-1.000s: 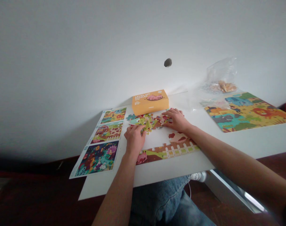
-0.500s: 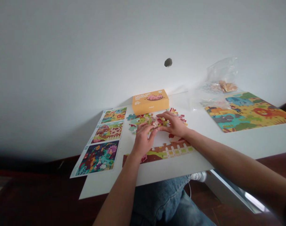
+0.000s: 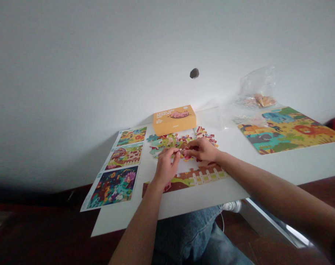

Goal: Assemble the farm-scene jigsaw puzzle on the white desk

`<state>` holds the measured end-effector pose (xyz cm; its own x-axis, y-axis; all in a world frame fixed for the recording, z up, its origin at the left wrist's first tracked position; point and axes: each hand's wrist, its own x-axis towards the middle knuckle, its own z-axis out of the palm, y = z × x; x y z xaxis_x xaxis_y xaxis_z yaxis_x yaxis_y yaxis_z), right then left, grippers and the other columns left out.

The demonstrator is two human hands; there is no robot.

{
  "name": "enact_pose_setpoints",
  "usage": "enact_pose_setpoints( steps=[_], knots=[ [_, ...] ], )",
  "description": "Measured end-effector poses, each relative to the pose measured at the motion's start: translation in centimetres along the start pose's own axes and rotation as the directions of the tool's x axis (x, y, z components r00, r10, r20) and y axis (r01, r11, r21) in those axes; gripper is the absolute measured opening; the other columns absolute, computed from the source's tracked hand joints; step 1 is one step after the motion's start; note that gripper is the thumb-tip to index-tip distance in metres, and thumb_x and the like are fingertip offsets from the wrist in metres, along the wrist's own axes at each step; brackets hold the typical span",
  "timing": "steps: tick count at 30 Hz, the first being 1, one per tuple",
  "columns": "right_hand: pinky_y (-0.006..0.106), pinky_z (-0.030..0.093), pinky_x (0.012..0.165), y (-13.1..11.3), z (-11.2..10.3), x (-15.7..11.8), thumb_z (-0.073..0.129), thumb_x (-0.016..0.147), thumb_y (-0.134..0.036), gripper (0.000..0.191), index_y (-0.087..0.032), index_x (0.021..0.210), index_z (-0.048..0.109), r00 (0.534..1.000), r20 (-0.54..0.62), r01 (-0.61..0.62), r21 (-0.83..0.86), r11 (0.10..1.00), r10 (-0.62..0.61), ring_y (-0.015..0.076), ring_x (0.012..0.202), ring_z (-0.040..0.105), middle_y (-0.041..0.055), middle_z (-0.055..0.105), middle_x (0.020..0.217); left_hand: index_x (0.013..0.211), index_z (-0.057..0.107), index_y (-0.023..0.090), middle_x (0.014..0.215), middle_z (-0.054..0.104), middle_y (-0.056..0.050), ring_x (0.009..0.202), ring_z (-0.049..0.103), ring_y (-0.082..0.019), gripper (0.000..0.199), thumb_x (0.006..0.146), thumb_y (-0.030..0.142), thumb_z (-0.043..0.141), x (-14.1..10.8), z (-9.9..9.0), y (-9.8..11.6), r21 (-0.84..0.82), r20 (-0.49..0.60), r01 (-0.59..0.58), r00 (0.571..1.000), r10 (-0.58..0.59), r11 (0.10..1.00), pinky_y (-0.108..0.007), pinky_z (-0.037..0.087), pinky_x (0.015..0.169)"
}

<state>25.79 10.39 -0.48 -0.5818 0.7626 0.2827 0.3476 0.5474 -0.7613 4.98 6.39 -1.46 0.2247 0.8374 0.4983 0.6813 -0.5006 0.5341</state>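
Note:
My left hand [image 3: 167, 164] and my right hand [image 3: 202, 149] meet over the middle of the white table [image 3: 123, 217]. Between their pinched fingertips is a small puzzle piece [image 3: 182, 150], mostly covered by the fingers. Loose puzzle pieces [image 3: 168, 141] lie in a heap just beyond both hands. Nearer to me is a partly joined puzzle strip [image 3: 207, 176] with a white fence and brown ground, its left part beneath my left wrist.
A yellow puzzle box [image 3: 174, 121] stands behind the loose pieces. A sheet with three pictures [image 3: 125, 156] lies at the left. On the right are a joined animal puzzle [image 3: 291, 129] and clear plastic bags [image 3: 258, 86] against the wall.
Both hands have drawn into pinches around a small piece, and my right fingers have come down from over the heap. The view has shifted slightly.

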Motion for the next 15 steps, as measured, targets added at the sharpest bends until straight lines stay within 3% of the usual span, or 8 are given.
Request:
enact_pose_setpoints(
  steps=[4, 8, 15],
  knots=[
    [0.021, 0.034, 0.049, 0.1, -0.1, -0.1, 0.066, 0.082, -0.041, 0.033, -0.013, 0.099, 0.069, 0.998, 0.041, -0.058, 0.154, 0.986, 0.053, 0.0085, 0.048, 0.048, -0.0036, 0.058, 0.057, 0.095, 0.070, 0.021, 0.091, 0.071, -0.004, 0.089, 0.063, -0.020, 0.015, 0.092, 0.027, 0.056, -0.1, 0.1, 0.1, -0.016, 0.061, 0.001, 0.998, 0.000, 1.000, -0.034, 0.049, 0.084],
    [0.021, 0.040, 0.049, 0.5, -0.5, -0.2, 0.067, 0.079, -0.037, 0.024, -0.013, 0.082, 0.066, 0.981, 0.109, -0.179, 0.219, 0.959, 0.158, 0.0100, 0.047, 0.055, -0.0009, 0.063, 0.060, 0.098, 0.071, 0.023, 0.094, 0.072, -0.004, 0.093, 0.063, -0.021, 0.015, 0.090, 0.028, 0.059, -0.1, 0.0, 0.3, -0.021, 0.094, 0.036, 0.995, -0.034, 0.999, -0.035, 0.049, 0.086],
    [0.021, 0.038, 0.048, 1.4, -0.8, -0.1, 0.067, 0.076, -0.035, 0.021, -0.014, 0.074, 0.065, 0.963, 0.145, -0.243, 0.110, 0.964, 0.226, 0.0120, 0.049, 0.058, 0.0011, 0.066, 0.059, 0.092, 0.072, 0.024, 0.092, 0.073, -0.001, 0.097, 0.061, -0.022, 0.009, 0.086, 0.027, 0.066, -0.2, -0.4, 0.6, 0.021, 0.195, 0.013, 0.981, -0.017, 1.000, -0.038, 0.046, 0.090]
  ],
)
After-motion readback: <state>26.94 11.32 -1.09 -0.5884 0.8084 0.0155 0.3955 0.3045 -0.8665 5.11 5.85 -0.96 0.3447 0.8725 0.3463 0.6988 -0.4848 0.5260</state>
